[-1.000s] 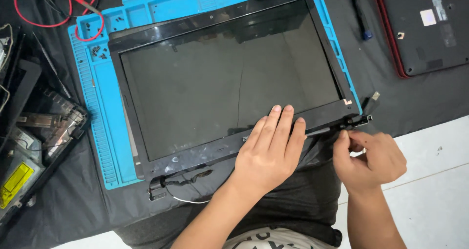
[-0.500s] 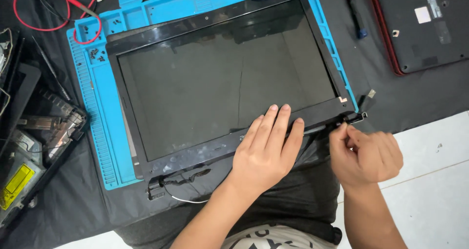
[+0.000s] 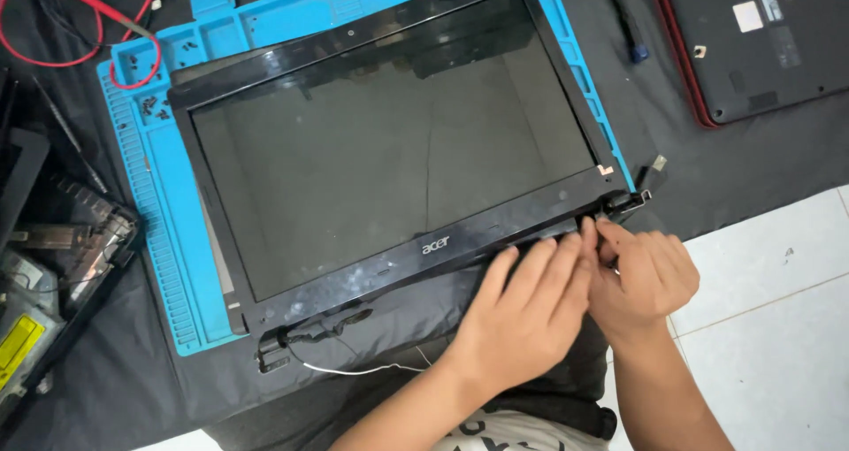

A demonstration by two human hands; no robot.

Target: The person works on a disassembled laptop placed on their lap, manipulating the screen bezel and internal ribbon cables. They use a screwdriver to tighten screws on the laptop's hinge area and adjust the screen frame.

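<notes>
A black laptop screen assembly (image 3: 389, 150) lies face up on a blue work mat (image 3: 159, 203). My left hand (image 3: 526, 314) rests at the screen's lower bezel near its right corner, fingertips on the frame edge. Right beside it, my right hand (image 3: 646, 274) pinches at the right hinge (image 3: 623, 203), fingertips touching the bezel. The two hands touch each other. A left hinge with a thin white cable (image 3: 292, 345) sticks out at the lower left corner.
A dark laptop base with a red rim (image 3: 752, 44) lies at the top right, a blue-handled screwdriver (image 3: 628, 18) beside it. Red probe leads (image 3: 88, 18) sit top left, opened electronics (image 3: 53, 265) at the left. White floor tiles (image 3: 778, 327) show at the lower right.
My left hand slid right along the lower bezel toward the right hinge and now meets my right hand. The right hand moved up onto the bezel corner.
</notes>
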